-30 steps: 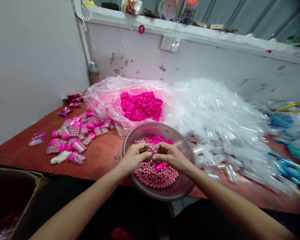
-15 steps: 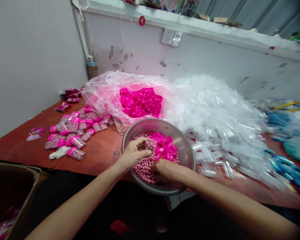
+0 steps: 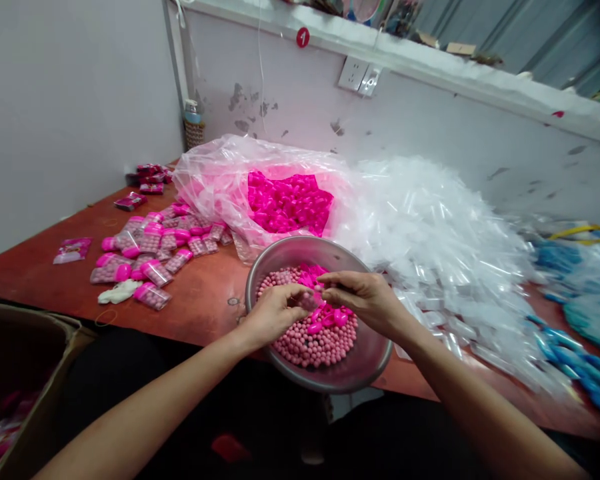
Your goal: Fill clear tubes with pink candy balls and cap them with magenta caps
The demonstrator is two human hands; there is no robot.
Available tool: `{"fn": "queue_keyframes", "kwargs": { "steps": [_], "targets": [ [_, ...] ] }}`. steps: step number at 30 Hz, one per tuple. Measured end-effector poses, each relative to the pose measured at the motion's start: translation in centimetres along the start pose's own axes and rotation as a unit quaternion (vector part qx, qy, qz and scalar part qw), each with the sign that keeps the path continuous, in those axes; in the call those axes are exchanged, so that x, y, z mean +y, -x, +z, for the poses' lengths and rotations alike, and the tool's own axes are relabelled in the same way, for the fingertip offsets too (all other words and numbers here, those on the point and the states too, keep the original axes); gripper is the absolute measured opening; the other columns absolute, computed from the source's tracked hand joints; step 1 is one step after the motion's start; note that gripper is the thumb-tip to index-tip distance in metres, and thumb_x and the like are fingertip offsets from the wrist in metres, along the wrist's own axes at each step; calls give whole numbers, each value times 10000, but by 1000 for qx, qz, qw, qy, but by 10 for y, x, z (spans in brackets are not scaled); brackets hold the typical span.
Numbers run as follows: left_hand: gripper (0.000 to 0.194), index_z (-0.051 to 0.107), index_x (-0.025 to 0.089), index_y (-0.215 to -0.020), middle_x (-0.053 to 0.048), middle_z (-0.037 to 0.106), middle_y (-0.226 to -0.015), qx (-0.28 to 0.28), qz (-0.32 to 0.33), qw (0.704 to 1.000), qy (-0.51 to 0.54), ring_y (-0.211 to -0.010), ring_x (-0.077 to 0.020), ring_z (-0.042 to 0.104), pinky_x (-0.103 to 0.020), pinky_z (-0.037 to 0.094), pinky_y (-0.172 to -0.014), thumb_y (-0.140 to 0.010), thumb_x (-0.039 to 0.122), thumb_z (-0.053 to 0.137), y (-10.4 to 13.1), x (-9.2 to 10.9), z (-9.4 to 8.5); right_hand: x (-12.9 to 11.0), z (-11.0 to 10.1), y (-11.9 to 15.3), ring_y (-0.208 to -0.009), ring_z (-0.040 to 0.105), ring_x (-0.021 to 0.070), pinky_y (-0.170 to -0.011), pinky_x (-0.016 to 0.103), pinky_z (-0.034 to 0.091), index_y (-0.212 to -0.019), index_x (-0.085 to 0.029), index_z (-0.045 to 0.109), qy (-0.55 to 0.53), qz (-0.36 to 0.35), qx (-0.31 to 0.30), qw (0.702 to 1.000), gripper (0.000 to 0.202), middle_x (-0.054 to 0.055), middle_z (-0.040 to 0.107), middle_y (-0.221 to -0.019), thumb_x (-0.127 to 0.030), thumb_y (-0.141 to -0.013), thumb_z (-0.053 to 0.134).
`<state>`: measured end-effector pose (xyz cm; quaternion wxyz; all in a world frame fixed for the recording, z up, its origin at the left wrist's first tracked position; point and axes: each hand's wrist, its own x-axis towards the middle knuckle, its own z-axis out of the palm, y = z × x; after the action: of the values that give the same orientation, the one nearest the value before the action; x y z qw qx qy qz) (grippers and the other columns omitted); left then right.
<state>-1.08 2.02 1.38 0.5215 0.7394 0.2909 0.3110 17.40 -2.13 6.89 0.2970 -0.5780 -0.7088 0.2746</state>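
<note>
A metal bowl (image 3: 367, 360) at the table's front edge holds pink beads (image 3: 325, 347) and bright pink caps (image 3: 337, 317). Over the bowl, my left hand (image 3: 275, 312) grips a small clear container (image 3: 309, 301) with pink beads inside. My right hand (image 3: 367, 299) is at the container's right end, thumb and fingers pinched together; whatever is between them is too small to make out. Filled containers with pink caps (image 3: 153, 250) lie in a pile on the left of the table.
Behind the bowl, a plastic bag (image 3: 205, 170) holds many pink caps (image 3: 290, 203). Clear empty containers (image 3: 430, 220) are heaped on the right, beside blue bundles (image 3: 580, 360). A cardboard box (image 3: 65, 353) stands at the lower left. Pink packets (image 3: 73, 250) lie on the red table (image 3: 200, 300).
My right hand has risen out of the beads to the container in my left hand. The view has shifted slightly. Fewer caps show in the bowl's right part.
</note>
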Motion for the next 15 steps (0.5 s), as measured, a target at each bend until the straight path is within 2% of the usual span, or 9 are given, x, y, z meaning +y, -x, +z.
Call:
{"fn": "queue_keyframes", "kwargs": {
  "steps": [6,11,12,14,15],
  "targets": [
    [197,637,138,-866,-22,651,-841,4,8,1000,3,-809,-155,574,-241,400,-740,-698,86,548,1,-2,-1,-2,6,-5,-589,623,143,-559,240,500,-991,-129,676,-35,18,4,999,347,36,669,-668,-369,-748,614],
    [132,633,122,-840,-31,646,-802,8,-5,999,38,-767,-154,576,-241,419,-717,-725,145,572,0,-3,-1,-1,-2,0,-563,590,131,-538,235,472,-978,-116,670,-39,23,12,999,370,30,641,-641,-406,-762,591],
    [139,634,121,-853,-37,647,-813,24,-6,999,48,-770,-156,579,-243,425,-716,-743,180,573,1,-3,-1,-1,-4,3,-562,580,129,-536,232,463,-962,-120,673,-29,27,-6,999,358,24,633,-635,-408,-773,578],
    [178,639,130,-892,-46,653,-859,64,9,997,46,-807,-163,585,-248,430,-741,-786,245,553,3,0,0,3,-8,8,-561,565,127,-524,223,435,-921,-140,683,11,40,-85,996,325,10,621,-617,-411,-784,568],
    [190,645,141,-905,-45,658,-875,66,27,997,31,-823,-163,587,-247,427,-756,-804,261,539,4,2,0,5,-10,11,-563,561,128,-522,221,420,-904,-153,689,44,42,-124,990,303,5,624,-617,-405,-781,575]
  ]
}}
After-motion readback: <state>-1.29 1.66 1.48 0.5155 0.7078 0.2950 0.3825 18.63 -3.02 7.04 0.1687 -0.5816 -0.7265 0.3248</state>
